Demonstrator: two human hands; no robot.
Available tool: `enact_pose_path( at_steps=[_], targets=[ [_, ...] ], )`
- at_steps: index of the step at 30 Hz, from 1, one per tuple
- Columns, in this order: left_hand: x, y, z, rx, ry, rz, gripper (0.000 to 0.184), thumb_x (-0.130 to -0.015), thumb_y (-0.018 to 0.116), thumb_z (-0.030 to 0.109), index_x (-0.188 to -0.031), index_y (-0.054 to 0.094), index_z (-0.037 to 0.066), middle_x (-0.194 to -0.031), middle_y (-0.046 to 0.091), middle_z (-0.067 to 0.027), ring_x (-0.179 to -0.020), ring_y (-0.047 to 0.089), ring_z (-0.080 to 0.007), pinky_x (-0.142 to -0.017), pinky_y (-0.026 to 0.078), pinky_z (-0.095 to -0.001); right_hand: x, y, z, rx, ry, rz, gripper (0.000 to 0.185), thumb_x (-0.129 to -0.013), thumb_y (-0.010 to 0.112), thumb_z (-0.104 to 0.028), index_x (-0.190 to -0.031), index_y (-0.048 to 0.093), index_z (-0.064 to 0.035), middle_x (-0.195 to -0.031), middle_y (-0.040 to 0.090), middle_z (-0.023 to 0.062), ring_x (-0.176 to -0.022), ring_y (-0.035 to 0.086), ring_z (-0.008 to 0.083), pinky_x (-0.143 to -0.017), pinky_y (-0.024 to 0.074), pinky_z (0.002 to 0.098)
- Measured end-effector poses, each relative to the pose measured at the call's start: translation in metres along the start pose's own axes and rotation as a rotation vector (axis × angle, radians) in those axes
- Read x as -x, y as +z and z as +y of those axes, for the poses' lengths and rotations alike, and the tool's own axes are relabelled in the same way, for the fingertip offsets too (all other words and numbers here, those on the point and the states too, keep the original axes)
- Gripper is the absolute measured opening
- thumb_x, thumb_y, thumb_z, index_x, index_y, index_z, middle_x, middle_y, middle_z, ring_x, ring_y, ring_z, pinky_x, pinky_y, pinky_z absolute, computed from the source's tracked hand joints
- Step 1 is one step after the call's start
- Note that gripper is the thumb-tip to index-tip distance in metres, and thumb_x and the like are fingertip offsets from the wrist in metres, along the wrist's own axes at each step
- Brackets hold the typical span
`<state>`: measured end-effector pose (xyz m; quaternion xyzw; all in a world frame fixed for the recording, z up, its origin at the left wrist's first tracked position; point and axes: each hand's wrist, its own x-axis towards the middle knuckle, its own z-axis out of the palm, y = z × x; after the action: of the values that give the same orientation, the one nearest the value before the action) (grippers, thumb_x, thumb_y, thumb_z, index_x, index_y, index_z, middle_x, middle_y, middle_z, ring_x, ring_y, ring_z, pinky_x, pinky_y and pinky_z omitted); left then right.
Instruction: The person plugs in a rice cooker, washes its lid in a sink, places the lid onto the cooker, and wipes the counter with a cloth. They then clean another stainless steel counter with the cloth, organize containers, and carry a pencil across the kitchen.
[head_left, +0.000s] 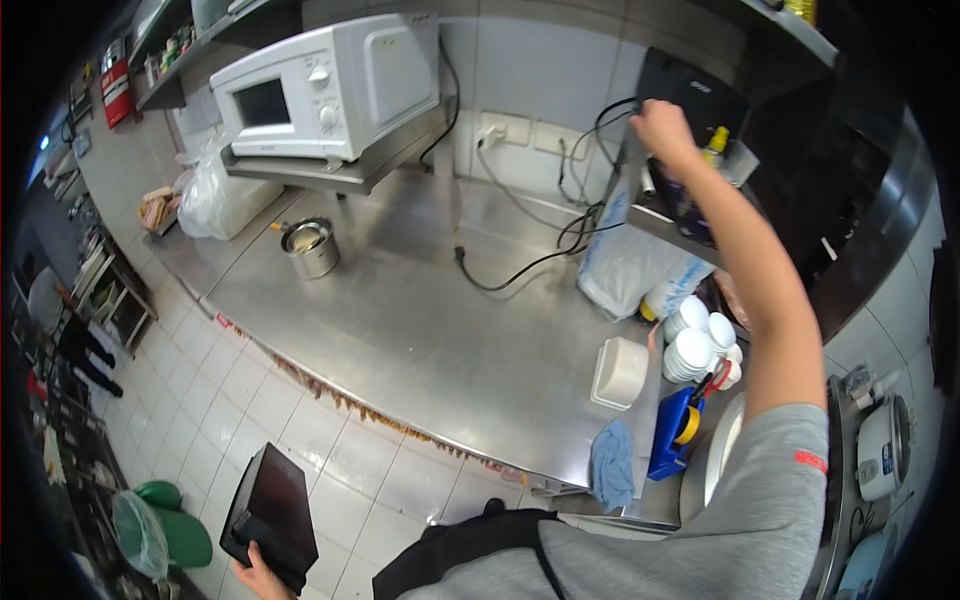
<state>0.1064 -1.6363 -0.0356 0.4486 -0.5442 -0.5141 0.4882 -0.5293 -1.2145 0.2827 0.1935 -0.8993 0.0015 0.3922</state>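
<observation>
Gripping black box (pixel 272 510) by its near end in left hand (pixel 263 575), over tiled floor (pixel 365 480), beside steel table (pixel 450 330); curling right hand (pixel 662 130) against or in front of black panel (pixel 690 88) above metal shelf (pixel 672 228), not showing whether grasping anything; apparently reaching one-handed; probably calling for sure right-hand contact while supporting box steadily.
</observation>
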Motion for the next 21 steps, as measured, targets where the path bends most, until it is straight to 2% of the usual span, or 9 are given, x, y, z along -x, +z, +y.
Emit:
enact_pose_path(
  at_steps=[5, 8, 11, 13, 15, 18, 19, 20, 21],
  targets=[
    [-0.033, 0.003, -0.016, 0.006, -0.018, 0.041, 0.028, -0.083, 0.061, 0.015, -0.103, 0.053, -0.002, -0.093, 0.060, -0.0082, -0.074, 0.057, -0.0151, -0.070, 0.047, -0.0288, 0.022, -0.014, 0.006, 0.021, -0.142, -0.052, 0.012, -0.075, 0.062, -0.007, -0.080, 0.063, 0.0034, -0.082, 0.063, 0.0230, -0.083, 0.062, 0.0372, -0.076, 0.0497, 0.0427],
    [-0.057, 0.023, -0.027, -0.078, -0.022, 0.054, 0.033, -0.082, 0.062, 0.016, -0.104, 0.052, -0.005, -0.093, 0.060, -0.0098, -0.075, 0.056, -0.0154, -0.071, 0.047, -0.0286, 0.023, -0.009, 0.014, -0.023, -0.124, -0.264, 0.014, -0.075, 0.059, -0.005, -0.086, 0.066, 0.0009, -0.086, 0.065, 0.0206, -0.085, 0.063, 0.0356, -0.077, 0.0497, 0.0404],
    [-0.115, 0.015, -0.101, -0.255, -0.081, -0.018, 0.037, -0.081, 0.062, 0.017, -0.105, 0.050, -0.009, -0.094, 0.060, -0.0118, -0.076, 0.054, -0.0159, -0.072, 0.046, -0.0285, 0.012, -0.024, 0.017, -0.137, -0.045, -0.255, 0.021, -0.076, 0.058, -0.005, -0.094, 0.067, -0.0021, -0.091, 0.066, 0.0180, -0.086, 0.064, 0.0339, -0.079, 0.0498, 0.0375],
    [-0.136, 0.025, -0.133, -0.376, 0.022, 0.051, 0.041, -0.080, 0.064, 0.017, -0.107, 0.050, -0.011, -0.093, 0.060, -0.0128, -0.076, 0.054, -0.0173, -0.071, 0.046, -0.0288, 0.016, -0.064, -0.014, -0.100, 0.071, -0.194, 0.023, -0.078, 0.055, -0.005, -0.097, 0.067, -0.0015, -0.093, 0.066, 0.0180, -0.088, 0.064, 0.0319, -0.081, 0.0497, 0.0357],
    [-0.154, 0.025, -0.144, -0.334, -0.011, -0.171, 0.041, -0.079, 0.065, 0.016, -0.107, 0.051, -0.010, -0.093, 0.061, -0.0121, -0.076, 0.056, -0.0191, -0.071, 0.046, -0.0301, 0.027, -0.091, -0.037, -0.286, 0.044, 0.012, 0.025, -0.082, 0.057, -0.010, -0.103, 0.063, 0.0000, -0.094, 0.067, 0.0145, -0.089, 0.065, 0.0234, -0.080, 0.0490, 0.0307],
    [-0.188, 0.019, -0.180, -0.342, -0.114, -0.345, 0.035, -0.078, 0.064, 0.009, -0.106, 0.052, -0.008, -0.091, 0.062, -0.0103, -0.076, 0.056, -0.0154, -0.070, 0.047, -0.0285, 0.079, -0.141, -0.148, -0.957, 0.060, -0.026, 0.018, -0.085, 0.058, -0.014, -0.088, 0.062, 0.0042, -0.089, 0.064, 0.0105, -0.082, 0.060, 0.0181, -0.073, 0.0480, 0.0304],
    [-0.204, 0.013, -0.209, -0.333, -0.142, -0.355, 0.032, -0.077, 0.062, 0.008, -0.104, 0.054, -0.007, -0.087, 0.062, -0.0091, -0.073, 0.057, -0.0154, -0.067, 0.047, -0.0289, 0.097, -0.124, -0.168, -1.326, -0.125, -0.186, 0.019, -0.084, 0.060, -0.016, -0.084, 0.063, 0.0031, -0.088, 0.064, 0.0134, -0.082, 0.061, 0.0190, -0.072, 0.0485, 0.0304],
    [-0.215, 0.005, -0.234, -0.353, -0.146, -0.416, 0.033, -0.077, 0.063, 0.009, -0.104, 0.054, -0.007, -0.088, 0.063, -0.0095, -0.074, 0.057, -0.0157, -0.068, 0.048, -0.0293, 0.102, -0.102, -0.189, -1.521, -0.383, -0.530, 0.021, -0.084, 0.060, -0.014, -0.091, 0.064, 0.0054, -0.092, 0.065, 0.0162, -0.087, 0.063, 0.0222, -0.075, 0.0497, 0.0327],
    [-0.228, 0.004, -0.248, -0.372, -0.148, -0.478, 0.033, -0.077, 0.064, 0.009, -0.105, 0.054, -0.006, -0.089, 0.063, -0.0099, -0.075, 0.058, -0.0160, -0.068, 0.048, -0.0298, 0.117, -0.066, -0.211, -1.610, -0.354, -0.894, 0.025, -0.086, 0.059, -0.015, -0.103, 0.064, 0.0035, -0.099, 0.066, 0.0159, -0.092, 0.063, 0.0232, -0.080, 0.0496, 0.0339]
  ],
)
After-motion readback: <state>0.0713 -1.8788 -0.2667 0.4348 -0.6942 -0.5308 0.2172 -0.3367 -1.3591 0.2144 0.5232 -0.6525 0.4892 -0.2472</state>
